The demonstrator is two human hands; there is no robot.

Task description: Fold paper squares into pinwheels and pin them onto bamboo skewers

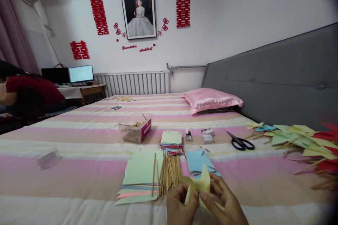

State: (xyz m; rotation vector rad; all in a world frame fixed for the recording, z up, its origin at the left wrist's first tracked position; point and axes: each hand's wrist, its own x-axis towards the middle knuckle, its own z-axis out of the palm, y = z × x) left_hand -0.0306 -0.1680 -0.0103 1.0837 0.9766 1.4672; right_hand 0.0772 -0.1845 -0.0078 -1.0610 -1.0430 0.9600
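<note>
Near the bottom edge, my left hand [181, 204] and my right hand [225, 200] both pinch a pale yellow paper pinwheel [204, 180]. Its corners curl in toward the middle, where my two thumbs meet; one tip points up. Just beyond my left hand lies a bundle of thin wooden sticks [171, 170]. To its left is a stack of large paper sheets [141, 168], green on top. Blue paper sheets [198, 161] lie beyond my right hand. Behind the sticks sits a pile of smaller paper squares [171, 137].
Black-handled scissors [240, 142] and small white boxes [208, 137] lie to the right. Finished paper pinwheels [298, 139] on sticks are heaped at far right. A clear plastic tub [136, 130] holds more sticks. A pink pillow [212, 100] rests by the grey headboard [277, 81]. A person in red [34, 91] sits at left.
</note>
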